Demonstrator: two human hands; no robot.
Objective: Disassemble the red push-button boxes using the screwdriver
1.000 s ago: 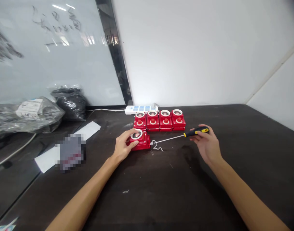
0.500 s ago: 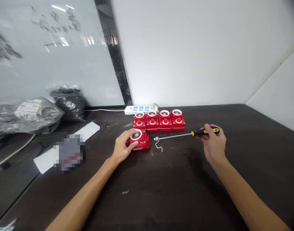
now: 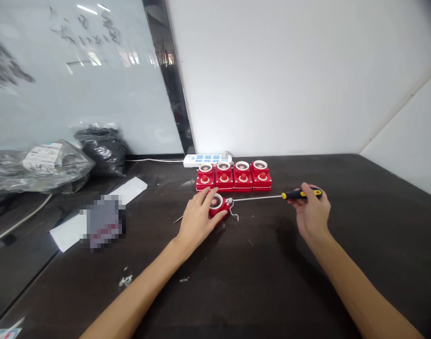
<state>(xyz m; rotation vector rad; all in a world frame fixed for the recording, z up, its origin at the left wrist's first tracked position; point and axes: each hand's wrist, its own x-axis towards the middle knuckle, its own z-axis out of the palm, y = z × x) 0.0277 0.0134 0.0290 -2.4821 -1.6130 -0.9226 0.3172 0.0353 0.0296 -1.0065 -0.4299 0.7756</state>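
Note:
My left hand [image 3: 199, 214] grips a red alarm unit [image 3: 220, 210] on the dark table, fingers over its far side and thumb on the near side. A white-rimmed round horn shows on its top; the hand covers its left part. In my right hand [image 3: 313, 211] is a screwdriver [image 3: 296, 194] with a black and yellow handle, held nearly level. Its long shaft points left, and the tip meets the unit's right edge. A white stringy tangle [image 3: 231, 202] sits around the tip, with a loose end hanging onto the table.
Several similar red alarm units [image 3: 233, 178] stand in a row behind, with a white power strip [image 3: 203, 161] beyond them. Left lie a white paper strip [image 3: 134, 186] under a blurred-out item [image 3: 104, 222], a clear plastic bag [image 3: 60, 165] and a black bag [image 3: 104, 150]. A white wall [image 3: 289, 94] rises behind.
My left hand has slid the alarm unit to the right and turned it, so its edge now meets the screwdriver tip and tangle. My right hand has hardly moved.

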